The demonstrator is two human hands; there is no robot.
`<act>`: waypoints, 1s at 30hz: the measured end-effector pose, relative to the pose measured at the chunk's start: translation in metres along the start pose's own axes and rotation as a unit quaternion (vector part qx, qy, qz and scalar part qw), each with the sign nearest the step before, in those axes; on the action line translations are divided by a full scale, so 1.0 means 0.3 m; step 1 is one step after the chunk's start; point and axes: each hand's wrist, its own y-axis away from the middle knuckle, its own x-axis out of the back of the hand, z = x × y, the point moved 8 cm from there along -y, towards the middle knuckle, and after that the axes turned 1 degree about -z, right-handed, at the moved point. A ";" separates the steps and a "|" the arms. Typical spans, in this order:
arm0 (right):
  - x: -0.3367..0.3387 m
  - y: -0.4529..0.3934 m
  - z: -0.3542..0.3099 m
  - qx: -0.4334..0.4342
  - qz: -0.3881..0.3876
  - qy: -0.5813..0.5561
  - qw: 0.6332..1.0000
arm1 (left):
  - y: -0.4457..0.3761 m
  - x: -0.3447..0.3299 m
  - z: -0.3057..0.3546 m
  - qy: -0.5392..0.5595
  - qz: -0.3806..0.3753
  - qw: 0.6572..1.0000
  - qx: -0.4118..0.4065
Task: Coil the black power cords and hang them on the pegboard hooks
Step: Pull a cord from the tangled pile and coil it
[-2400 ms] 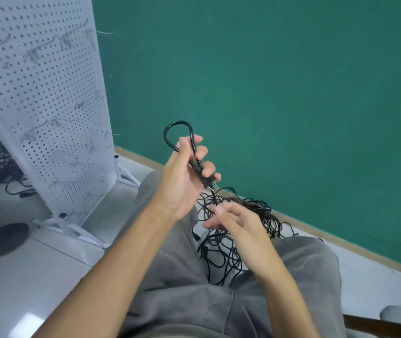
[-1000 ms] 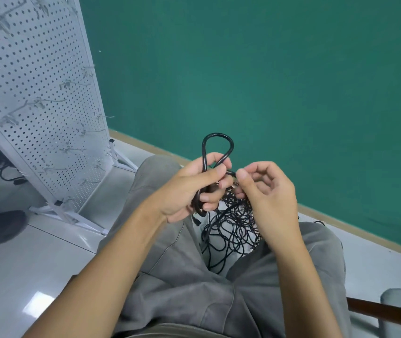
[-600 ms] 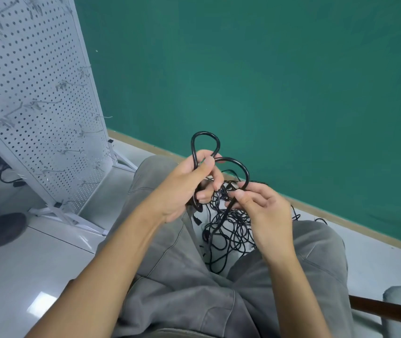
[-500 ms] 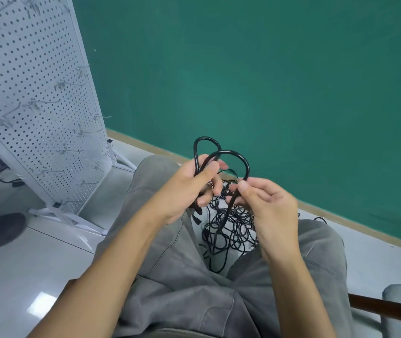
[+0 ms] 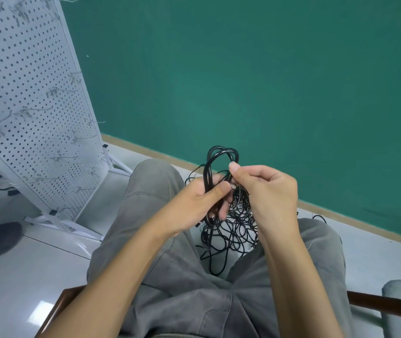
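Both hands [image 5: 194,203] pinching black cord loops [image 5: 221,157], thin, glossy; rest tangled btwn knees

Pegboard [image 5: 31,113] left — cord pile [image 5: 231,230] between knees.

The black cord [image 5: 221,154] at centre frame looks like smooth, slightly glossy plastic. The pegboard [image 5: 24,98] at upper left is white perforated metal with bare wire hooks [image 5: 82,137]. Trousers [image 5: 194,289] are matt grey cloth. The floor [image 5: 12,264] is glossy pale tile; the wall [image 5: 243,69] matt green.
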 end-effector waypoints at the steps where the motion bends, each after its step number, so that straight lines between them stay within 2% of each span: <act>1: 0.010 -0.002 0.009 -0.007 0.016 -0.002 1.000 | -0.002 0.001 0.002 -0.015 0.009 1.000 -0.003; 3: 0.015 -0.005 0.029 -0.013 0.025 -0.007 1.000 | -0.004 0.002 -0.001 -0.020 0.015 1.000 -0.001; 5: 0.000 -0.006 0.034 -0.003 -0.002 -0.001 1.000 | 0.000 -0.006 -0.009 0.016 -0.004 1.000 0.011; 7: -0.031 -0.017 0.034 0.004 -0.082 -0.042 0.996 | 0.007 -0.027 -0.007 0.052 -0.034 0.998 0.026; 10: -0.074 -0.019 0.020 -0.023 -0.225 -0.138 0.964 | 0.020 -0.056 0.004 0.099 -0.054 0.992 0.051; 13: -0.084 -0.020 0.023 -0.055 -0.294 -0.186 0.936 | 0.025 -0.063 0.011 0.148 -0.063 0.985 0.065; 15: -0.086 -0.029 0.026 -0.059 -0.282 -0.185 0.940 | 0.025 -0.059 0.008 0.154 -0.060 0.984 0.072; 23: -0.058 -0.073 0.016 -0.018 -0.144 -0.175 0.974 | 0.012 -0.044 -0.028 0.192 -0.037 0.977 0.088; 27: -0.049 -0.086 0.014 -0.023 -0.135 -0.185 0.973 | 0.010 -0.042 -0.024 0.193 -0.035 0.979 0.052; 30: -0.056 -0.096 0.017 -0.031 -0.150 -0.201 0.968 | 0.024 -0.070 -0.014 0.266 -0.081 0.958 0.068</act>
